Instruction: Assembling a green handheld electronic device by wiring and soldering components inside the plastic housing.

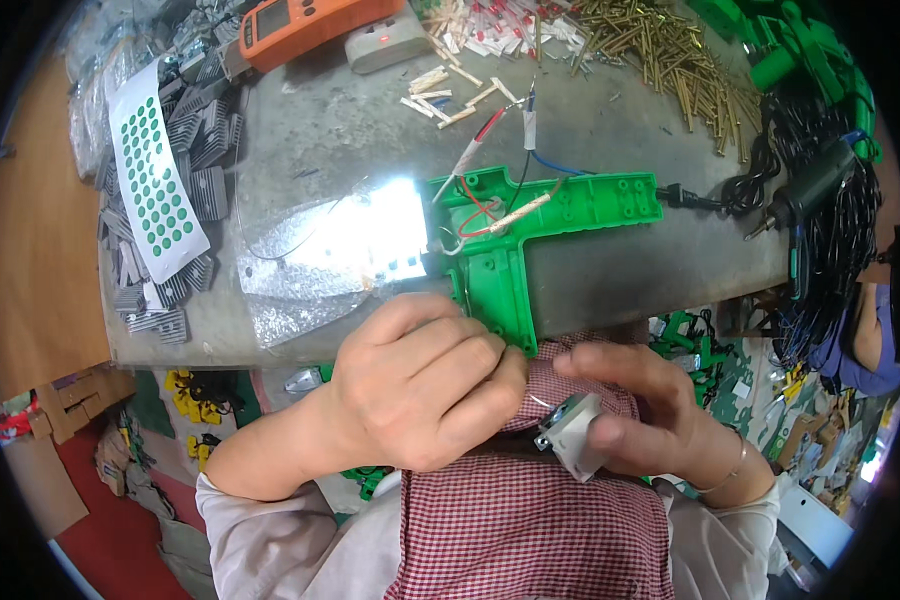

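On the table lies a green plastic half-shell [550, 215], shaped like a glue gun body, its handle toward me. Red, black and blue wires and a white-sleeved lead [520, 213] run through its open inside. My left hand [425, 385] is closed beside the handle's near end, knuckles up; whatever its fingers hold is hidden. Over my lap, my right hand [650, 405] has its thumb against a small light-grey block [575, 440] with dark and metallic parts on one side. Its other fingers are stretched forward, slightly blurred.
A bright glare covers clear plastic film [310, 270] left of the shell. Grey ribbed pieces [205, 140] and a sheet of green round stickers [155, 175] lie farther left. At the back are an orange meter [300, 25] and brass tubes [660, 60]; an electric screwdriver [810, 190] lies right.
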A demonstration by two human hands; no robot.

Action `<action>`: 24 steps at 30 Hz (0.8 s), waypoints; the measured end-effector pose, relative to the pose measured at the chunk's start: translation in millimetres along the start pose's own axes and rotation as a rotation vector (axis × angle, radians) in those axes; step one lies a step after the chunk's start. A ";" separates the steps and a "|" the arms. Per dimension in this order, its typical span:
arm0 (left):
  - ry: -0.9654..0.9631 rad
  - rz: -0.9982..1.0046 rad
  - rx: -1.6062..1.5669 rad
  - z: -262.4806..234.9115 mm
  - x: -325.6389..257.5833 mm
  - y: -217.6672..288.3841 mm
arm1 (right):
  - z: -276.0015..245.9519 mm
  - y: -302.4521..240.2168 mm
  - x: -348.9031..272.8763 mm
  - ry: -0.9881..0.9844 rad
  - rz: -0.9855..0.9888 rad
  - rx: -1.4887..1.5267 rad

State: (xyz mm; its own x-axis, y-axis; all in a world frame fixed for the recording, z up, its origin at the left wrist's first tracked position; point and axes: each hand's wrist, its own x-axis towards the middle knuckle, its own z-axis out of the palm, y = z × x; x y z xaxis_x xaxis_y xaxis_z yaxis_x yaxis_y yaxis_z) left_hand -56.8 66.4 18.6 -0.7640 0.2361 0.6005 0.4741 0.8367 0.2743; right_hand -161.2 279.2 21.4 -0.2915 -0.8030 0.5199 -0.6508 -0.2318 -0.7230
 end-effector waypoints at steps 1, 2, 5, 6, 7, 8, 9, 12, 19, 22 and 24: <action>-0.018 -0.006 0.000 -1.5 0.4 -0.2 | -0.7 1.0 1.9 -0.007 -0.006 -0.001; -0.038 -0.012 0.000 -2.6 0.4 -0.3 | -0.8 1.8 3.3 0.001 0.026 -0.004; 0.026 -0.075 -0.068 -1.3 3.4 -6.3 | 5.5 3.1 28.3 0.068 0.115 -0.129; 0.031 -0.103 -0.060 0.8 -0.2 -6.3 | 11.9 7.0 30.8 0.210 0.361 0.108; 0.033 -0.096 -0.060 3.4 -2.3 -7.0 | 13.5 10.8 33.1 0.353 0.604 0.349; 0.070 -0.135 -0.121 6.1 -3.7 -8.1 | 4.8 14.9 39.5 0.214 0.677 0.298; 0.105 -0.187 -0.180 6.9 -7.0 -9.3 | -1.0 16.4 51.3 0.210 0.677 0.301; 0.086 -0.173 -0.250 4.4 -6.3 -15.4 | -6.9 9.8 67.6 -0.130 0.730 -0.086; 0.040 -0.146 -0.248 0.5 0.0 -16.7 | 19.0 11.9 39.0 0.243 0.464 -0.271; 0.052 -0.158 -0.252 2.9 -3.3 -14.8 | 34.1 26.7 29.3 0.298 0.415 -0.314; 0.054 -0.146 -0.261 2.7 -2.6 -16.0 | 35.5 25.5 31.7 0.277 0.332 -0.377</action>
State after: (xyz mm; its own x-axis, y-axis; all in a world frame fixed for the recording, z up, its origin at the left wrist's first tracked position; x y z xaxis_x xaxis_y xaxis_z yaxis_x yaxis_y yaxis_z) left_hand -63.6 53.7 10.6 -0.8114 0.0900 0.5775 0.4625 0.7029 0.5403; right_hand -162.2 228.3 3.3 -0.6627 -0.6138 0.4290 -0.6833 0.2612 -0.6818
